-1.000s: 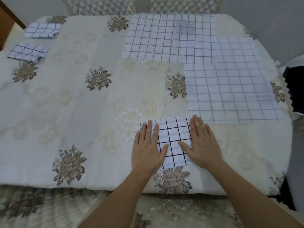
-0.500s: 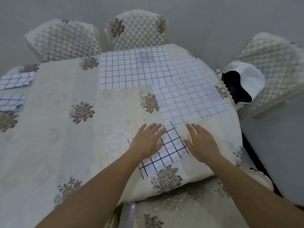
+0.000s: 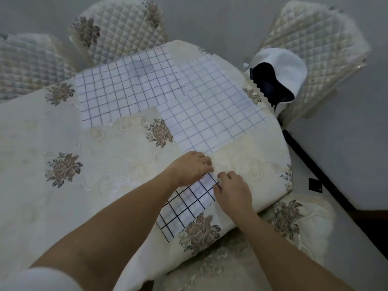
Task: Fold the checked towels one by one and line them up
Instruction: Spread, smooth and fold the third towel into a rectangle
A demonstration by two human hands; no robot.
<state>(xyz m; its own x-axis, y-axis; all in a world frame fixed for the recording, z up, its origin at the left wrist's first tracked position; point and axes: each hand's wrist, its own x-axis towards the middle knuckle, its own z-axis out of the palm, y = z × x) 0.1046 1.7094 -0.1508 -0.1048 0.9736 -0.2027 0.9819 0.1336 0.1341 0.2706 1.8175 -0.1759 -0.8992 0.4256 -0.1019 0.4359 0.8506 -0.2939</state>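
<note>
A small folded towel with a bold black check (image 3: 186, 203) lies near the table's front edge. My left hand (image 3: 192, 168) has its fingers curled at the towel's far corner and pinches its edge. My right hand (image 3: 233, 191) is curled on the towel's right edge, pinching it close to the left hand. Behind them lie two flat unfolded towels: a dark-checked towel (image 3: 126, 89) at the back and a pale blue-checked towel (image 3: 212, 106) to its right, overlapping it.
The table wears a cream floral tablecloth (image 3: 63, 185). Quilted chairs stand behind it (image 3: 117, 32) and at the right (image 3: 317, 47). A white and black cloth item (image 3: 279, 74) lies on the right chair. The table's edge drops off just right of my hands.
Both hands went from lying flat on the folded towel to curled at its far right corner. The view has swung right, so the two folded towels at far left left the frame.
</note>
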